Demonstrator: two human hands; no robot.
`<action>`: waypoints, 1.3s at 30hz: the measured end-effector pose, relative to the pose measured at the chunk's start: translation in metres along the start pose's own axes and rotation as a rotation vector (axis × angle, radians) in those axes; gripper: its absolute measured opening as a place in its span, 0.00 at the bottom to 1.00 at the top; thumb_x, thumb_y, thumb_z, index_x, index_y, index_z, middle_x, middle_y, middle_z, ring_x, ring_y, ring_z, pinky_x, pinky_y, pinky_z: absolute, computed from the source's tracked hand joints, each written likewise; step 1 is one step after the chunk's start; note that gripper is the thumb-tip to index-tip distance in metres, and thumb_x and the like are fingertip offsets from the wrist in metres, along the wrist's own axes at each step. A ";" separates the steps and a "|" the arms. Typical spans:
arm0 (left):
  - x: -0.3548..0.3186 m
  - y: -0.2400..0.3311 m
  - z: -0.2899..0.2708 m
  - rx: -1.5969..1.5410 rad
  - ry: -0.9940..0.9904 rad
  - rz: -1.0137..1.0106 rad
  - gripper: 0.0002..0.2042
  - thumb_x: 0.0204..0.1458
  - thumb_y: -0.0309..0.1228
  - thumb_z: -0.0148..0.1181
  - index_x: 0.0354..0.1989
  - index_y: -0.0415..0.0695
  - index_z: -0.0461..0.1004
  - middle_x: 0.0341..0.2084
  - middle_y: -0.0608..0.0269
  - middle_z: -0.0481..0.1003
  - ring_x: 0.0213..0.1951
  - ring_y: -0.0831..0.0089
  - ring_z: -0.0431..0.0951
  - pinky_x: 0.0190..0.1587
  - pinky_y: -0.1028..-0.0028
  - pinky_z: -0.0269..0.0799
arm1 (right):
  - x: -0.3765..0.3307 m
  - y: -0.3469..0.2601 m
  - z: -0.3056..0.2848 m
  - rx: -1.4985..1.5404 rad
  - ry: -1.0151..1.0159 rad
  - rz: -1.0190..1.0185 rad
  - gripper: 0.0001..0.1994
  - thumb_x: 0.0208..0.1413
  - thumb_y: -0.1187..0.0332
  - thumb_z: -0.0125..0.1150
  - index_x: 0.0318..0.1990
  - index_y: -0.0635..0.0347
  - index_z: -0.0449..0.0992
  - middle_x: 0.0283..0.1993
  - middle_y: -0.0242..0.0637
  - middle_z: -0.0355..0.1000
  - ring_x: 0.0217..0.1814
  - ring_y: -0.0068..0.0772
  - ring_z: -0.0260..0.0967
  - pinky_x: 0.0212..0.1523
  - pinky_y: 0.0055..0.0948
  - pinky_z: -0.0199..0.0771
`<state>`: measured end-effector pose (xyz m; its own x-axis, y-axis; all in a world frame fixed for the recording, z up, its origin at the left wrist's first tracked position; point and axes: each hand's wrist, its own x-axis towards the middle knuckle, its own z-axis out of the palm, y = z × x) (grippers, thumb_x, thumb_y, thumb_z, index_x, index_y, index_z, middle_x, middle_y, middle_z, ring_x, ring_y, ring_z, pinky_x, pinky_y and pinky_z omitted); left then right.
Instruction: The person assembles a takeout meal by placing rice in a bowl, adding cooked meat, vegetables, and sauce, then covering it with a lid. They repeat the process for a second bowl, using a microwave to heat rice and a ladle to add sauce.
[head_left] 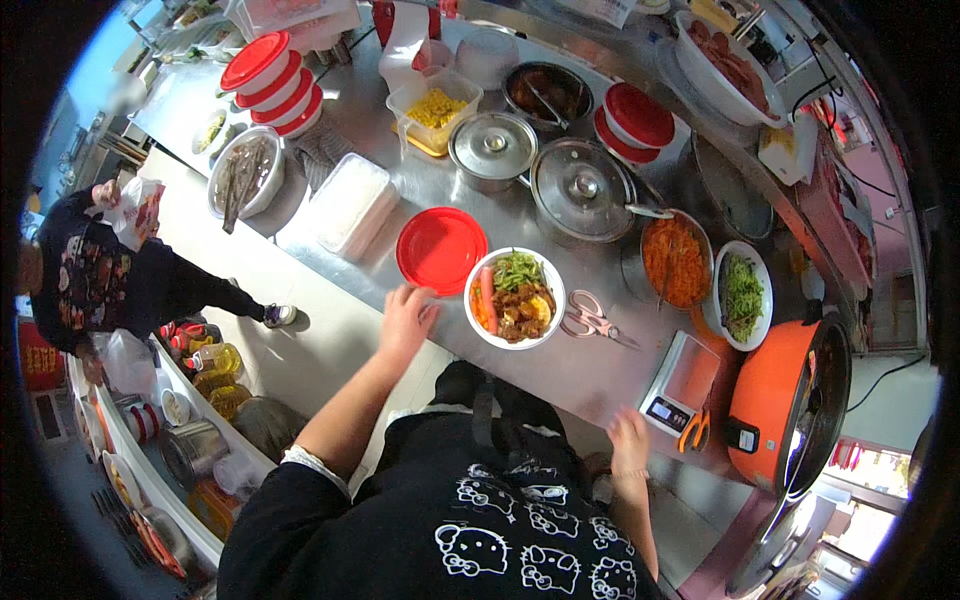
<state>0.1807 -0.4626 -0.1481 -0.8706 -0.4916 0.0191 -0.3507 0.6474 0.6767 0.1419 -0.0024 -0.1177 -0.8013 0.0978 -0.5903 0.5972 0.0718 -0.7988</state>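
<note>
A white round bowl (514,342) sits near the steel table's front edge, filled with greens, dark stewed pieces, a sausage, orange shreds and egg. Just left of it lies a round red lid (442,250). My left hand (404,325) is at that lid's near edge, fingers stretched forward and holding nothing I can see; whether they touch the lid is unclear. My right hand (629,440) hangs off the table's front edge, beside the kitchen scale (680,380) and the orange-handled scissors (694,431); motion smears its fingers. Pink-handled scissors (590,318) rest right of the bowl.
Lidded steel pots (583,188), a pot of orange shreds (675,262), a bowl of greens (743,296) and an orange cooker (780,400) line the table. Stacked red-lidded bowls (262,85) and a clear container (350,205) stand left. Another person (95,260) walks at far left.
</note>
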 end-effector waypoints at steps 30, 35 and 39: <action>-0.052 0.076 0.045 -1.217 0.053 -0.676 0.08 0.62 0.30 0.51 0.48 0.45 0.67 0.36 0.69 0.73 0.35 0.80 0.72 0.39 0.77 0.72 | 0.069 -0.088 0.194 -0.425 -0.523 -0.350 0.08 0.60 0.70 0.56 0.40 0.66 0.69 0.31 0.34 0.72 0.25 0.22 0.70 0.28 0.23 0.73; -0.041 0.075 0.062 -1.195 0.133 -0.670 0.06 0.62 0.31 0.51 0.43 0.43 0.66 0.30 0.68 0.71 0.30 0.80 0.71 0.33 0.79 0.69 | 0.086 -0.076 0.195 -0.350 -0.418 -0.345 0.11 0.59 0.71 0.57 0.46 0.65 0.66 0.30 0.33 0.71 0.25 0.22 0.70 0.26 0.22 0.74; -0.039 0.080 0.066 -1.190 0.093 -0.747 0.09 0.62 0.36 0.51 0.38 0.44 0.66 0.27 0.69 0.70 0.27 0.80 0.70 0.32 0.78 0.70 | 0.095 -0.073 0.197 -0.337 -0.354 -0.151 0.13 0.61 0.66 0.56 0.45 0.67 0.66 0.30 0.34 0.71 0.24 0.22 0.70 0.24 0.21 0.74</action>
<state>0.1639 -0.3533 -0.1437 -0.5689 -0.5622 -0.6002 -0.1754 -0.6301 0.7565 0.0153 -0.1942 -0.1385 -0.8074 -0.2767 -0.5211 0.4055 0.3814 -0.8307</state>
